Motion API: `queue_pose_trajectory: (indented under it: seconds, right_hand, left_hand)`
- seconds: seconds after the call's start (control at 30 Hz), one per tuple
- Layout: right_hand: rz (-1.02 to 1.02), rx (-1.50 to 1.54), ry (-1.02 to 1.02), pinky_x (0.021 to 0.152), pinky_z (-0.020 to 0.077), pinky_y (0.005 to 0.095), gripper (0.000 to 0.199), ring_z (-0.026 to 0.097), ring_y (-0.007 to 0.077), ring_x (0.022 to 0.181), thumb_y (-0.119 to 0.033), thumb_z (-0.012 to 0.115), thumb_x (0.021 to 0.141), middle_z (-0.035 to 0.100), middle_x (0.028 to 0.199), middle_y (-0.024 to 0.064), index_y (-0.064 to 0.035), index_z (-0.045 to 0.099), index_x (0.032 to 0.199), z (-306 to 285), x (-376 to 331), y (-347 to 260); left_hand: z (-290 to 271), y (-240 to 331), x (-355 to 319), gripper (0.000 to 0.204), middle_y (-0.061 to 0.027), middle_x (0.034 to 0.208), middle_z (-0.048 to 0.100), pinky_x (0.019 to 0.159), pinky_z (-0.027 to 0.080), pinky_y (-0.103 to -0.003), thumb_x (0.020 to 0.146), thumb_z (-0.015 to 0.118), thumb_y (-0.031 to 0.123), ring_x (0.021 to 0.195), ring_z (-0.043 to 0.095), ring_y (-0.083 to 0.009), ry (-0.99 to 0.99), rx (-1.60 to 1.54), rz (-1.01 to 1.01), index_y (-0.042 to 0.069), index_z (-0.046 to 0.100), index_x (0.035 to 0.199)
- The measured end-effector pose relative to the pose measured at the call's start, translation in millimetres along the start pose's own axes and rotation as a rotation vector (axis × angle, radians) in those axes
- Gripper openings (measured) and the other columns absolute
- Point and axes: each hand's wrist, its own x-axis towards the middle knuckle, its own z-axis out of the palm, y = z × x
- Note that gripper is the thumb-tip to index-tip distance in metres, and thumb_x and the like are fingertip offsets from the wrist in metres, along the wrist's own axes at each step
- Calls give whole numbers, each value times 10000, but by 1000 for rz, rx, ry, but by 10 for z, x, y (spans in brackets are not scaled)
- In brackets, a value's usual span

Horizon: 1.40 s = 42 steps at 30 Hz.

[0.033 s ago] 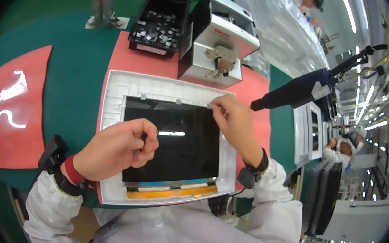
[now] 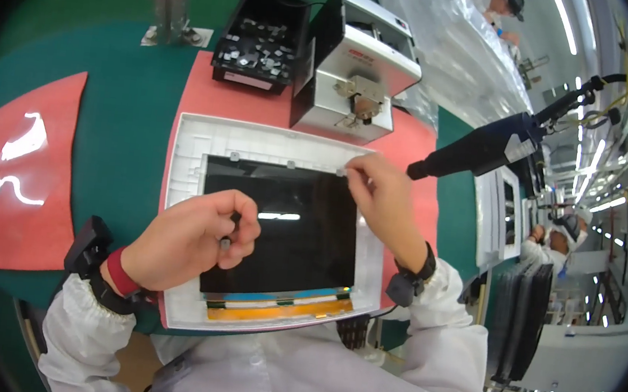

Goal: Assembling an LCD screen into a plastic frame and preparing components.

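Note:
A black display panel (image 2: 287, 231) lies in a white plastic frame (image 2: 188, 160) on a red mat (image 2: 217, 94). An orange and blue flex strip (image 2: 279, 311) runs along the panel's near edge. My left hand (image 2: 191, 240) is clenched above the panel's left half, with a small grey metal piece (image 2: 225, 243) showing between its fingers. My right hand (image 2: 382, 203) pinches a small grey clip (image 2: 342, 172) at the panel's top right corner. Two similar clips (image 2: 290, 164) sit along the top edge.
Behind the frame stand a black bin of small metal parts (image 2: 258, 37) and a grey box-shaped machine (image 2: 358, 70). A black power screwdriver (image 2: 488, 145) hangs at the right. A second red mat with white strips (image 2: 26, 166) lies at the left. Another person (image 2: 562, 234) works at the far right.

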Motion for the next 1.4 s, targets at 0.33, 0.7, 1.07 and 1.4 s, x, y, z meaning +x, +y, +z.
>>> queue_pose_trajectory:
  seconds: [0.33, 0.7, 1.07, 1.4]
  right_hand:
    - [-165, 256, -270, 592, 513, 303, 169, 627, 196, 678, -3, 691, 800, 598, 821, 76, -24, 663, 966, -18, 94, -1025]
    - [-234, 210, -243, 596, 497, 298, 170, 627, 211, 697, 7, 688, 796, 621, 836, 89, -21, 683, 964, 190, 167, -1102]
    - [-12, 353, -233, 558, 458, 233, 102, 584, 113, 638, -14, 710, 810, 651, 822, 56, -10, 694, 910, 102, 156, -1168]
    - [176, 557, -337, 637, 479, 185, 137, 622, 65, 828, -17, 669, 881, 664, 922, 33, 15, 657, 1014, 142, 102, -1152]
  left_hand:
    - [25, -34, 22, 622, -133, 1319, 539, 1086, 376, -397, 1045, 266, 484, 1227, 525, -221, -25, -192, 1, -22, 459, 1351]
    - [46, -11, -27, 533, -91, 1177, 574, 1000, 435, -351, 1051, 323, 422, 1058, 573, -167, -16, -164, 47, -1, 466, 1343]
    - [16, -21, -13, 162, 7, 871, 597, 552, 376, -167, 1008, 546, 214, 651, 477, -26, 143, 272, 209, 55, 578, 993]
    - [2, -43, -14, 166, 8, 846, 597, 533, 367, -168, 1006, 549, 216, 636, 481, -28, 181, 316, 243, 57, 581, 968]
